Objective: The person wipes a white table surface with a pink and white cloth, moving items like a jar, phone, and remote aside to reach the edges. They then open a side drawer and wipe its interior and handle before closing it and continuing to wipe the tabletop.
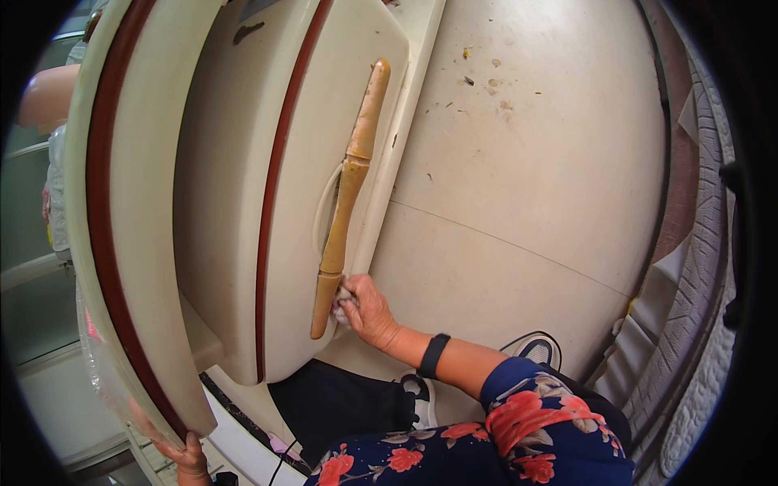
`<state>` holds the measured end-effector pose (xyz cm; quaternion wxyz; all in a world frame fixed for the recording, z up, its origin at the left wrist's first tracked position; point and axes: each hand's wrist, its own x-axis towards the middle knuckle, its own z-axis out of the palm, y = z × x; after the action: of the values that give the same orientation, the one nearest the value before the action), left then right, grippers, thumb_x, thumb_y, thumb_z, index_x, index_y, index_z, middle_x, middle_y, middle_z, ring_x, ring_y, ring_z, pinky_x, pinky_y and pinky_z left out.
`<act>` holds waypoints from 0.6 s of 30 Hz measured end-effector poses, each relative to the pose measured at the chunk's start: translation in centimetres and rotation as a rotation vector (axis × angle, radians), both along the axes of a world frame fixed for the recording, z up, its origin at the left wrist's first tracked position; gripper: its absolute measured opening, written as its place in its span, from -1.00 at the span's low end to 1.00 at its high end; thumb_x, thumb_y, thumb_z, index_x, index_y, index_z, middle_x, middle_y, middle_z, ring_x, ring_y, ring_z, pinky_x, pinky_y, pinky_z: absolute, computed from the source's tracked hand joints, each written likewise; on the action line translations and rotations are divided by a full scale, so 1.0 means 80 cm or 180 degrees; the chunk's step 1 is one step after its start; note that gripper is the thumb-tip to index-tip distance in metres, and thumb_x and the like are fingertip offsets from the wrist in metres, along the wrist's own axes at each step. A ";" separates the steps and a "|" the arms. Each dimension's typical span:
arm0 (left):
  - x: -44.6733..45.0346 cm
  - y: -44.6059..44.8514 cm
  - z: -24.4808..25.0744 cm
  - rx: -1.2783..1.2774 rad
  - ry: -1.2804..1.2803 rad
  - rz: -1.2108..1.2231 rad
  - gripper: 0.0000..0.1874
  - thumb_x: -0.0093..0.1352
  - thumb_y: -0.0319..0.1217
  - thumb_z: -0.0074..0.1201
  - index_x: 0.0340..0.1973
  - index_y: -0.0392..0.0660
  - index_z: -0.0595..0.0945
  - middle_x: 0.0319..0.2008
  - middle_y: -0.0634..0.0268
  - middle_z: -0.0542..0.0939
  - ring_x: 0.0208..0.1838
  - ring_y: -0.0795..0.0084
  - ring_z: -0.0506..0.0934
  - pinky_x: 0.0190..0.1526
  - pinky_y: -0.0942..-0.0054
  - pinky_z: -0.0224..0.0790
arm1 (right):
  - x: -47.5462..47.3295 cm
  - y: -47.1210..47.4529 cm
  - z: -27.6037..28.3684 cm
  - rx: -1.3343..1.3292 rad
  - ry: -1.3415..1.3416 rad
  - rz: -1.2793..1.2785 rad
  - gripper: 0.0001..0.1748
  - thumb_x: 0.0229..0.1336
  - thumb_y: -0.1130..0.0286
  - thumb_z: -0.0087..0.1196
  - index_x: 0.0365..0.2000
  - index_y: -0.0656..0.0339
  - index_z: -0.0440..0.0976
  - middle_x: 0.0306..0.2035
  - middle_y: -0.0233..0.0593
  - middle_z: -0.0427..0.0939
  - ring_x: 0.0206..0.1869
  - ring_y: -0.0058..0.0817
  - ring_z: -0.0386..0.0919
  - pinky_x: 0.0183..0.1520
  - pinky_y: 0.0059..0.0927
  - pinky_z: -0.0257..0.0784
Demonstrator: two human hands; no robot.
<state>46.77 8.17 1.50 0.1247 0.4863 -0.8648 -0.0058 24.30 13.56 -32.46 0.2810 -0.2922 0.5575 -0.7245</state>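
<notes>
My right hand (pixel 369 313) is closed around a crumpled whitish cloth (pixel 345 305). It presses the cloth to the lower side of a cream cabinet front (pixel 304 212), beside the near end of a long turned handle (pixel 349 200). The handle looks wooden, with worn, paler patches on its far section. At the bottom left, my left hand (pixel 185 458) grips the near end of the cabinet's curved top edge (pixel 146 273), thumb on the outside. Its other fingers are partly hidden. Dark red stripes (pixel 276 176) run along the cabinet.
Crumbs and stains (pixel 495 85) lie on the pale floor (pixel 516 182). A bed with a grey quilted cover (pixel 699 340) stands at the right. Plastic-wrapped packs (pixel 58 188) and a pink object (pixel 51 94) sit at the left. A dark cable (pixel 535 333) curves by my shoe (pixel 538 351).
</notes>
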 end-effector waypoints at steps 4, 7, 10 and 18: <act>0.005 0.000 0.000 -0.0207 -0.0125 -0.0145 0.06 0.09 0.19 0.11 0.27 -0.27 0.11 0.27 0.06 0.16 0.28 0.17 0.17 0.25 0.18 -0.03 | -0.053 -0.032 -0.015 0.0540 -0.0121 -0.0394 -0.69 -0.05 0.55 -0.03 -0.21 0.26 0.28 -0.27 0.02 0.32 -0.21 0.03 0.35 -0.18 -0.13 0.33; 0.006 0.000 -0.001 -0.0134 -0.0120 -0.0118 0.06 0.09 0.19 0.11 0.28 -0.27 0.10 0.27 0.05 0.15 0.29 0.17 0.17 0.26 0.18 -0.04 | -0.142 -0.083 -0.052 0.0645 0.0386 -0.1175 -0.80 -0.04 0.54 -0.05 -0.31 0.25 0.34 -0.32 -0.02 0.35 -0.25 -0.01 0.38 -0.21 -0.16 0.33; 0.005 0.001 -0.002 -0.0087 -0.0047 -0.0074 0.06 0.09 0.19 0.11 0.28 -0.27 0.09 0.28 0.04 0.14 0.30 0.15 0.16 0.27 0.17 -0.06 | -0.167 -0.102 -0.066 0.0532 0.0266 -0.1424 -0.78 -0.07 0.59 -0.02 -0.31 0.22 0.35 -0.34 -0.07 0.38 -0.24 -0.06 0.38 -0.18 -0.21 0.34; -0.004 0.004 0.004 -0.0168 -0.0285 -0.0179 0.04 0.11 0.17 0.09 0.29 -0.26 0.09 0.29 0.02 0.12 0.33 0.10 0.11 0.29 0.15 -0.12 | 0.011 -0.016 -0.048 0.0497 -0.0115 -0.0487 -0.74 -0.15 0.69 -0.05 -0.34 0.24 0.32 -0.36 -0.08 0.31 -0.27 -0.12 0.34 -0.18 -0.29 0.32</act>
<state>46.48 8.47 1.83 0.0985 0.4581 -0.8827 0.0353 25.22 12.24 -36.33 0.2568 -0.2129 0.6277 -0.7034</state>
